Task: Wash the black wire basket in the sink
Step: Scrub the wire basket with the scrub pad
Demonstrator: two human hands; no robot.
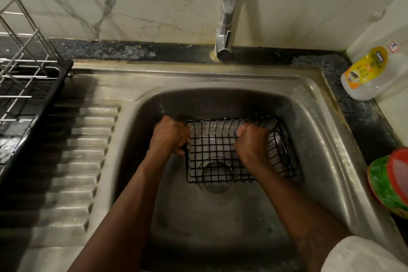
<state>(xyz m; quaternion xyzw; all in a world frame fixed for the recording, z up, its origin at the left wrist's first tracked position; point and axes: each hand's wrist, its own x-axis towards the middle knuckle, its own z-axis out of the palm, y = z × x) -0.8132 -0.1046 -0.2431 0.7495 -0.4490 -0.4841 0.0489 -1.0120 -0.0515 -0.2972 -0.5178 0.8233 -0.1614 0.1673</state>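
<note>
**A:** Entry one. Where is the basket?

**B:** The black wire basket sits low in the basin of the sink. It is right over the drain, which shows through the mesh. Its open side faces up toward the camera.

**A:** Left hand?

**B:** The left hand grips the basket's left end. Its fingers are curled round the wire there and the knuckles face up.

**A:** Right hand?

**B:** The right hand is closed into a tight fist against the basket's far long side, within the basket's span. The fingers are fully curled. I cannot tell whether they clasp the wire itself or something hidden inside the fist.

**A:** Surroundings, taken from the two grips?

**B:** Just right of the right hand, at the basket's other end, is a round wire loop. Beyond both hands the tap rises from the back edge of the sink, its spout overhead. Left of the left hand lies the ribbed drainboard. Further left a metal dish rack stands over a black tray.

Well right of the right hand, a soap bottle with a yellow label rests on the dark counter in the corner. Nearer the camera on that side are green and red plates. A white sleeve shows at the lower right.
</note>
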